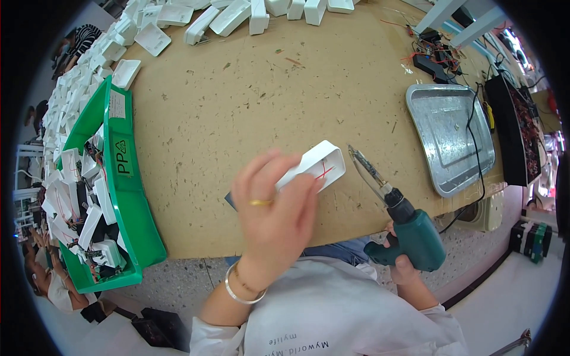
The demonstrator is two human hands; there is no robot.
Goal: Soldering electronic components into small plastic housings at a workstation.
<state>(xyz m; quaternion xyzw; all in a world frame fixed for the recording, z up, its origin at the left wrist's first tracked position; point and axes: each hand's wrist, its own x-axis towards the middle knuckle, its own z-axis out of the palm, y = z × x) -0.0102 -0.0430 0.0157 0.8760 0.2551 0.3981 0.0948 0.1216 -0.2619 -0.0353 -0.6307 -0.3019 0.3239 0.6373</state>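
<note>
A white plastic housing (323,163), shaped like an open box, lies tilted near the front middle of the cardboard-covered table (267,107). Thin red wires (324,172) show inside its open end. Slightly blurred, my left hand (276,204) covers the housing's near side, fingers curled over it and fingertips at the wires. A dark blue edge of something pokes out beside that hand. My right hand (401,267) grips the handle of a green soldering gun (415,237). Its metal tip points up and left, just right of the housing and apart from it.
On the left stands a green bin (133,196) full of white housings and wired parts. Many white housings (231,18) line the far and left edges. At the right sit a metal tray (457,142), a black cable, a black box (513,130) and dark electronic parts (436,56).
</note>
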